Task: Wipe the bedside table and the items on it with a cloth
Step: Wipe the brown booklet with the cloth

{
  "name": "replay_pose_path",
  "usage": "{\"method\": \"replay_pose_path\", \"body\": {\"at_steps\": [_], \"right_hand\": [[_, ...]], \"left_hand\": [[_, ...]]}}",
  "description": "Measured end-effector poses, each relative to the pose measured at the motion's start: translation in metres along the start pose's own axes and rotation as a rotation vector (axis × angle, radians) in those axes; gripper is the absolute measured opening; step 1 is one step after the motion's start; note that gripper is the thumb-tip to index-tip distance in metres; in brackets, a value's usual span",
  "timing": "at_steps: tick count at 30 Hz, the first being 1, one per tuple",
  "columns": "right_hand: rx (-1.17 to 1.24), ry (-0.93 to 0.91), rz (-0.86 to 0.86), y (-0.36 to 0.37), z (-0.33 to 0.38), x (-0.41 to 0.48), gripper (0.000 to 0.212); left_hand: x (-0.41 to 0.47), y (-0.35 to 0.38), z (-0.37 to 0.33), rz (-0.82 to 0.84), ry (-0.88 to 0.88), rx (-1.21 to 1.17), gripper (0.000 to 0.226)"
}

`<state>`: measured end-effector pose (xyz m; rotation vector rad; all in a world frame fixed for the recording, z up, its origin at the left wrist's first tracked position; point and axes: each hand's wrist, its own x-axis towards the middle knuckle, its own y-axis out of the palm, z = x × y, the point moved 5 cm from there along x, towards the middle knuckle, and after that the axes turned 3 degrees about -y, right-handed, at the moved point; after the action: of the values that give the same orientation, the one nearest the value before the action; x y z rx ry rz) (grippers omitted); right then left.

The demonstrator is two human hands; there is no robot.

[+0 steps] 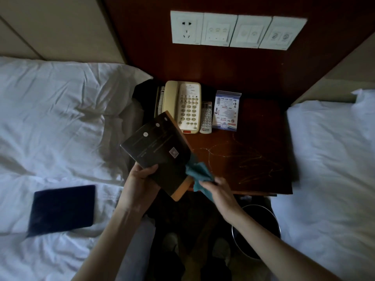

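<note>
Dark red wood fills the middle of the view: the bedside table (253,159) stands between two white beds, with a cream telephone (186,106), a small remote (206,118) and a printed card (226,112) lined up along its far edge at 12 o'clock. Lifted clear of the top, over the table's 8 o'clock corner, is a flat dark box (158,151) with tan sides, its long axis running roughly from 11 to 5 o'clock. The left hand (142,177) grips its near corner, thumb curled over the black face. The right hand (215,189) is bunched around a teal cloth (197,173), which touches the box's right-hand edge at about 4 o'clock. From that hand the unwiped face lies up and away toward 10 o'clock, so the stroke most likely needs to travel along the long axis, with the left hand bracing against the push. A dark folder (63,207) lies on the left bed (50,122) at 9 o'clock, and a bin (261,226) sits on the floor at 5 o'clock
</note>
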<state>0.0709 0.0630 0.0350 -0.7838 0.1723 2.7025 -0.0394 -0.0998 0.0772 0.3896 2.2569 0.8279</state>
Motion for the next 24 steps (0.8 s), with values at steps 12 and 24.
{"method": "replay_pose_path", "body": {"at_steps": [12,24], "right_hand": [[0.270,0.180,-0.211,0.034,0.003,0.027,0.007],[0.303,0.240,-0.271,0.112,-0.006,0.034,0.022]], "left_hand": [[-0.053,-0.105,-0.037,-0.273,-0.024,0.015,0.035],[-0.120,-0.283,-0.128,-0.693,0.039,0.365,0.034]]}}
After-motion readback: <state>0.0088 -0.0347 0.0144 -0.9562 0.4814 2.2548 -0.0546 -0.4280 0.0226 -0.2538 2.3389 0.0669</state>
